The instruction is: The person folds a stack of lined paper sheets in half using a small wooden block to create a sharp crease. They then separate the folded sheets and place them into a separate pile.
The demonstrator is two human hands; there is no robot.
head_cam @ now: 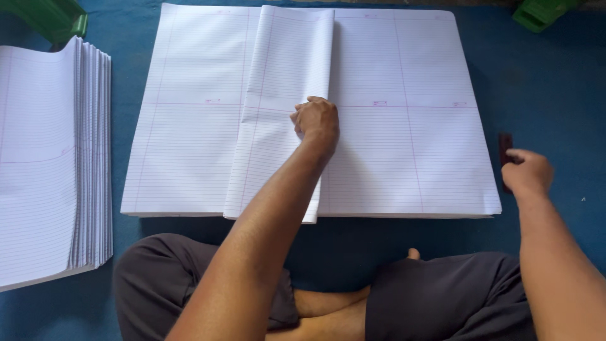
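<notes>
Folded ruled sheet (278, 113) lies on top of the large stack of ruled paper (404, 145), over the stack's middle and left of its centre line. The left hand (317, 120), fingers curled shut, presses down on the right edge of this folded sheet. Right of the stack, on the blue floor (549, 95), the right hand (527, 172) closes loosely around a small dark block (505, 151), touching its lower end. Well left of the stack sits a second pile of folded sheets (50, 164). Green stool legs (53, 17) stand beyond that pile.
</notes>
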